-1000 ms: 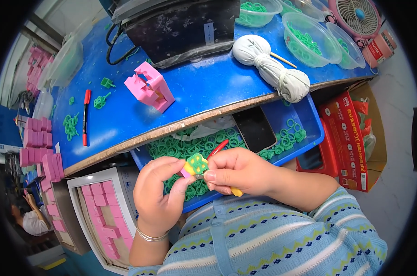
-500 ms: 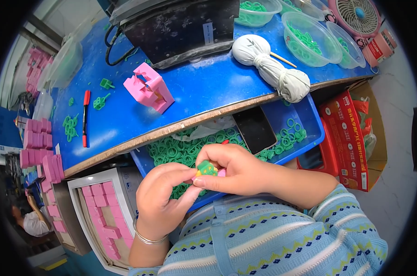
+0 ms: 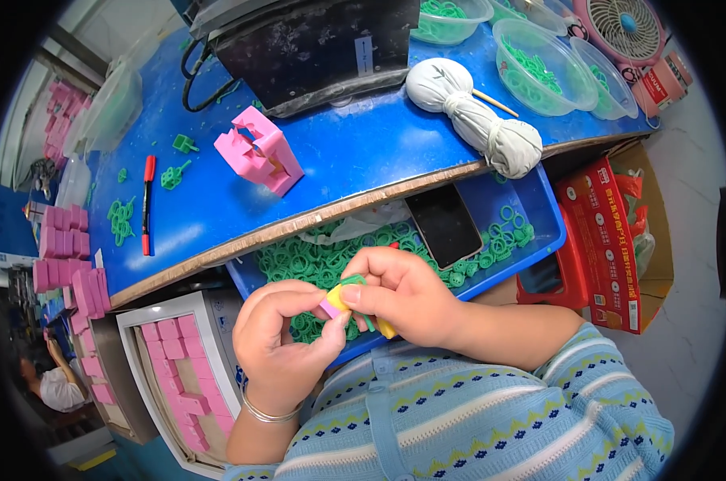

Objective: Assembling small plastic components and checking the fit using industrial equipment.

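Over a blue bin (image 3: 549, 220) full of green rings (image 3: 315, 268), my two hands meet on a small yellow, green and pink piece (image 3: 336, 299). Thumb and fingers of my left hand (image 3: 279, 337) pinch its pink end. My right hand (image 3: 415, 301) is closed round the other side, its thumb pressed on the yellow part. A bit of green shows above that thumb, and more yellow peeks out below the right fingers. The rest of the piece is hidden by my fingers. A dark phone (image 3: 445, 227) lies in the bin just beyond my right hand.
On the blue table (image 3: 347, 152) stand a pink block stack (image 3: 260, 156), a tied white cloth bundle (image 3: 467, 108), a red-and-black marker (image 3: 148, 204) and a black machine (image 3: 315, 64). Clear bowls (image 3: 539, 76) of green pieces stand far right. A tray of pink blocks (image 3: 171, 369) sits at left.
The piece has been turned in my fingers: its speckled green face pointed up before, and now a yellow side shows. My right thumb has shifted up onto it.
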Available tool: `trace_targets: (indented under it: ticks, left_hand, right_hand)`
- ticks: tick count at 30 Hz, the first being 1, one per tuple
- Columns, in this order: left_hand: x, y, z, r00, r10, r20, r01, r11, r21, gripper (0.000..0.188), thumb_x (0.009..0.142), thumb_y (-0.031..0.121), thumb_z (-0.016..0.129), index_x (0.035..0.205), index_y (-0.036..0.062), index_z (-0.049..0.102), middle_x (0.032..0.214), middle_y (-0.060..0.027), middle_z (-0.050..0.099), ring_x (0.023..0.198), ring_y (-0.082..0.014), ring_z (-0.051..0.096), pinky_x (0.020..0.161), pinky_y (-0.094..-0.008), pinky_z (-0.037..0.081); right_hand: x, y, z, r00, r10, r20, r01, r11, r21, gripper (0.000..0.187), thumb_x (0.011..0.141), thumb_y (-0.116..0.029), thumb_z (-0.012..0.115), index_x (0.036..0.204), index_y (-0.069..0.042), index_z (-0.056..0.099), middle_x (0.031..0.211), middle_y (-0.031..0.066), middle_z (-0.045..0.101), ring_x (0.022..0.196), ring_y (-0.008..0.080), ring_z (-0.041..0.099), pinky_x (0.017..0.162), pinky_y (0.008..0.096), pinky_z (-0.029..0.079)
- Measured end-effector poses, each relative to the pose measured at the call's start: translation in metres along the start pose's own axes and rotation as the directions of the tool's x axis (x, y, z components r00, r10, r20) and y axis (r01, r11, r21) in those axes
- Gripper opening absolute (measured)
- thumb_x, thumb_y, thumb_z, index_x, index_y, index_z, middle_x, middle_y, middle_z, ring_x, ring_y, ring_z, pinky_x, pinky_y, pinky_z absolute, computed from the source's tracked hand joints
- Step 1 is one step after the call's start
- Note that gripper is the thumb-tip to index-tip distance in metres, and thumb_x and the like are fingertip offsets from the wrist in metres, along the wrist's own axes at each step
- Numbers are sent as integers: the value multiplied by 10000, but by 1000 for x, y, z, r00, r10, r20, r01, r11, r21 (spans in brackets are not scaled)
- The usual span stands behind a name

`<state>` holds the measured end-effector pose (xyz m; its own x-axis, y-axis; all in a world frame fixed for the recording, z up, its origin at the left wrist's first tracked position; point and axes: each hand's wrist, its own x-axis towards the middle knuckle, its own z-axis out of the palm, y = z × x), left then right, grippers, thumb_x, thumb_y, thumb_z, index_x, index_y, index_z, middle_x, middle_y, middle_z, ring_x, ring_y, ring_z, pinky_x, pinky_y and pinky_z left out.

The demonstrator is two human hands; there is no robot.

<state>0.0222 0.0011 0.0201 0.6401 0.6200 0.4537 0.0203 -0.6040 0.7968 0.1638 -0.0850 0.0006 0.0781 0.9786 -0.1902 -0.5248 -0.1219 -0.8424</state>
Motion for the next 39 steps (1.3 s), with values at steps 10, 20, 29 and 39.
trace_targets:
  ticks: [10,20,29,39]
  left_hand:
    - [-15,2,8,938,-316,-140,270,924,-271,265,670,-120,681,874,-23,544,884,-122,585,757,-142,597,690,-259,507]
    - [-20,-7,-1,834,-550,43,462,655,-598,218,758,-98,646,929,-31,529,905,-140,608,734,-148,623,643,-252,545]
    - [-16,-2,0,810,-576,114,514,603,-610,157,787,36,656,871,-3,529,813,-115,610,603,-144,571,534,-258,483]
    - [-17,-12,-6,770,-543,335,519,227,-824,101,825,20,606,902,6,543,838,-146,614,630,-159,564,535,-290,464]
  right_hand:
    - [4,20,8,983,-165,-84,169,985,40,163,914,-154,567,941,-9,497,736,18,556,631,42,507,515,185,389]
    - [1,-1,-6,929,-336,156,361,728,-583,544,808,-101,680,1276,-10,419,719,39,534,647,107,532,578,251,411]
    - [6,6,-8,818,-544,189,519,553,-652,251,930,-93,473,1103,35,604,848,128,656,629,172,639,567,274,493]
    - [3,7,-3,848,-520,106,490,692,-530,251,946,-155,477,1074,13,614,791,97,644,632,172,605,645,309,470]
